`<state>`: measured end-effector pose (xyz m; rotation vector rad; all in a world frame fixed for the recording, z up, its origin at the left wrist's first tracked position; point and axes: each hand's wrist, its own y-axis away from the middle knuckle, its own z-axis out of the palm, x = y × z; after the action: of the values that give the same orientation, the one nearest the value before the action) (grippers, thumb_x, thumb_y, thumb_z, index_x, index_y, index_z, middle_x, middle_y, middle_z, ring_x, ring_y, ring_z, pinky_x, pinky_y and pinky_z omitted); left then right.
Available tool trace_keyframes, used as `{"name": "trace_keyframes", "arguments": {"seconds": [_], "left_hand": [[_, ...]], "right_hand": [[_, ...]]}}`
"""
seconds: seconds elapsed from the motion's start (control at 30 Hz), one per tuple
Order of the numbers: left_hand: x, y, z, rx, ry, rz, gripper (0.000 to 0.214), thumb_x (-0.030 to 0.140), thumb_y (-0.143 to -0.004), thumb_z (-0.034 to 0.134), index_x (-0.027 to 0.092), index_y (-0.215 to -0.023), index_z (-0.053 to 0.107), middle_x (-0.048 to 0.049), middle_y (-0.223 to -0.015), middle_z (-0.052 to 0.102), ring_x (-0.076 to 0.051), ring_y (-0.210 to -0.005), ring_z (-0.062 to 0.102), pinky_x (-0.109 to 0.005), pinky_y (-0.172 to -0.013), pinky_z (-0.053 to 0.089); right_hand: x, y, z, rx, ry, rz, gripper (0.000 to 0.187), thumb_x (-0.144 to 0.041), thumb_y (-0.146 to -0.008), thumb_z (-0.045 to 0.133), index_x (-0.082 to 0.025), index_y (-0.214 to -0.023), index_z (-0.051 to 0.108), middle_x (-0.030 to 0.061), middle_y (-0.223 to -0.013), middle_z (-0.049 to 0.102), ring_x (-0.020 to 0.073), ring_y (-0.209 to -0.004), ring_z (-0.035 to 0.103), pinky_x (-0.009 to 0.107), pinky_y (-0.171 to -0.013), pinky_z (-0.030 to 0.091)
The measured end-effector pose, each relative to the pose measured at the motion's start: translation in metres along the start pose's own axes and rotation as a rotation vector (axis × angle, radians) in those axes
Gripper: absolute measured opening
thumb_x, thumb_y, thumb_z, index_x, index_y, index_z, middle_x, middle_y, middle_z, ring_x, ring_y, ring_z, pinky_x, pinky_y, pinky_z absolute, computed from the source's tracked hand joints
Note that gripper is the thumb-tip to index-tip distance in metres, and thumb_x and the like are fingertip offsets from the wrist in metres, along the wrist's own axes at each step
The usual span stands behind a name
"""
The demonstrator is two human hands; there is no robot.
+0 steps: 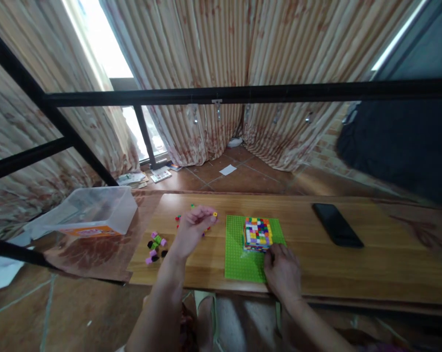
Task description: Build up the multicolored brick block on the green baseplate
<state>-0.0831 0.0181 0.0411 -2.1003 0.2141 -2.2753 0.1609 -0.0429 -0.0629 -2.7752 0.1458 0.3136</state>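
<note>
A green baseplate point(239, 254) lies on the wooden table point(353, 264). On it stands a multicoloured block of small bricks point(258, 233). My right hand point(281, 270) rests on the plate's near right corner, fingers curled against the block's base. My left hand point(193, 230) hovers left of the plate, fingers pinched on a small yellow brick point(215, 214). Loose red and green bricks point(177, 219) lie beneath and beside that hand. A small heap of pink, black and green bricks point(155, 247) sits further left.
A clear plastic bin point(96, 210) stands at the table's left end. A black phone point(337, 224) lies at the right. Black metal frame bars point(243, 92) cross overhead. Curtains and tiled floor lie beyond.
</note>
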Motion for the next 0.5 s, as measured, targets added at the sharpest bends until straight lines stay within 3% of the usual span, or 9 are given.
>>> {"name": "trace_keyframes", "arguments": {"seconds": [0.2,0.37,0.5], "left_hand": [[-0.006,0.0,0.034,-0.179,-0.179,0.088,0.016,0.027,-0.08,0.067,0.017,-0.09,0.074,-0.0017,-0.075,0.07,-0.012,-0.068,0.061,-0.023,-0.065,0.049],[-0.005,0.002,0.058,-0.297,-0.45,0.214,0.02,0.022,-0.088,0.057,0.02,-0.096,0.074,-0.0033,-0.088,0.073,-0.015,-0.081,0.065,-0.025,-0.075,0.051],[-0.005,-0.002,0.07,-0.302,-0.621,0.311,0.023,0.02,-0.091,0.052,0.022,-0.097,0.074,-0.0039,-0.093,0.072,-0.015,-0.086,0.066,-0.025,-0.079,0.05]], "right_hand": [[-0.006,-0.002,-0.007,-0.027,-0.04,0.038,0.018,-0.017,-0.09,0.044,-0.019,-0.086,0.062,0.0074,-0.088,0.066,0.0227,-0.086,0.055,0.032,-0.077,0.033],[-0.008,-0.002,-0.009,-0.019,-0.054,0.047,0.017,-0.016,-0.089,0.045,-0.02,-0.086,0.062,0.0064,-0.086,0.066,0.0223,-0.084,0.054,0.032,-0.076,0.033],[-0.008,-0.002,-0.009,-0.003,-0.068,0.038,0.018,-0.016,-0.089,0.045,-0.02,-0.087,0.063,0.0057,-0.086,0.066,0.022,-0.083,0.054,0.032,-0.076,0.032]]}}
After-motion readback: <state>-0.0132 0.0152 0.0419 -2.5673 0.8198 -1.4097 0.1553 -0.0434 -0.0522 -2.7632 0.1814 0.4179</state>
